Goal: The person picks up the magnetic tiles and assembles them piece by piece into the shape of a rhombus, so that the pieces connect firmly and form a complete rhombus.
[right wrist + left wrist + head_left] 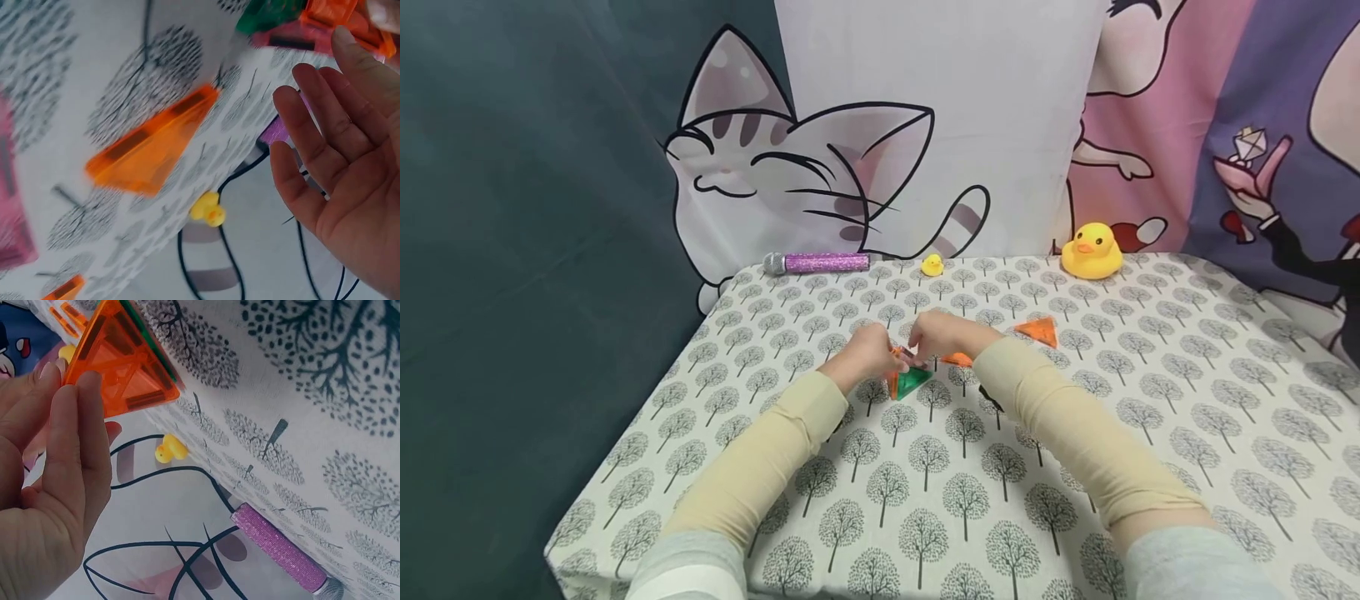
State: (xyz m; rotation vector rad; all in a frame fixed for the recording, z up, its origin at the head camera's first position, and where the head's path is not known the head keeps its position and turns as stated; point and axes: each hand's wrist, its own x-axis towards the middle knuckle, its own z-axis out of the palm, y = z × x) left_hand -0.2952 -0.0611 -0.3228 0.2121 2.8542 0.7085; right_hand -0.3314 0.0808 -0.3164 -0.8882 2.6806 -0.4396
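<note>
Orange triangular tile (pixel 125 370) in left grip (pixel 62 465)

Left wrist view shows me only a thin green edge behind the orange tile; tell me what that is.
Observer: A green triangular tile; its face shows in the head view.
Operator: Name another colour beside it.
Observer: Pink: the right wrist view shows a pink tile next to the green.
Operator: Check for more pink.
Observer: A second pink piece shows at that view's left edge, cut off by the frame.
</note>
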